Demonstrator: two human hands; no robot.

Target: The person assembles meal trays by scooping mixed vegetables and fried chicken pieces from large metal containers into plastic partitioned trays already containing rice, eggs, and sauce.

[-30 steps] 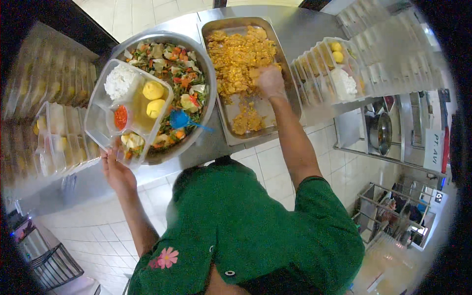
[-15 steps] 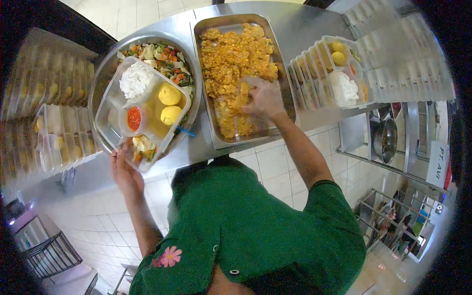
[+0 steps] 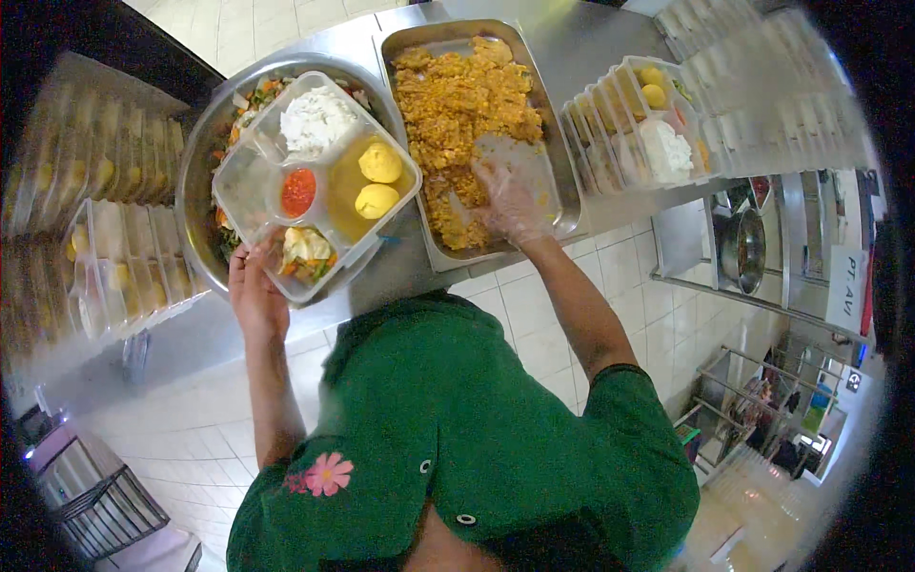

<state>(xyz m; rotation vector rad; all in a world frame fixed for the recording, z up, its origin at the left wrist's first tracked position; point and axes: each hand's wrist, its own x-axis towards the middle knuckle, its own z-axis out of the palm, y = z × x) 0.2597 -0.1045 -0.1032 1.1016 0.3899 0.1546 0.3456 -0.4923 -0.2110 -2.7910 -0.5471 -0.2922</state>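
My left hand [image 3: 259, 286] grips the near-left corner of a clear compartment tray [image 3: 246, 181], tilted over a round metal basin [image 3: 195, 224]. White rice [image 3: 317, 122], red sauce [image 3: 298, 194], two yellow egg-like balls [image 3: 378, 181] and mixed vegetables [image 3: 308, 255] fill some compartments; the left one shows no food. Wearing a clear glove, my right hand [image 3: 515, 202] is down in a rectangular metal pan [image 3: 570, 205]. Its fingers curl against golden, crumb-coated fried food [image 3: 467, 105]; whatever lies between them is hidden.
Chopped vegetables [image 3: 250, 103] lie in the basin under the tray. Filled clear trays [image 3: 124, 267] stand stacked at the left, and more filled trays [image 3: 634, 133] line the right. A metal rack [image 3: 753, 329] is on the right, below the steel table [image 3: 610, 38].
The tray in my left hand has moved to the right and slightly up, uncovering the basin's left side. My right hand has stayed in the pan, shifting slightly.
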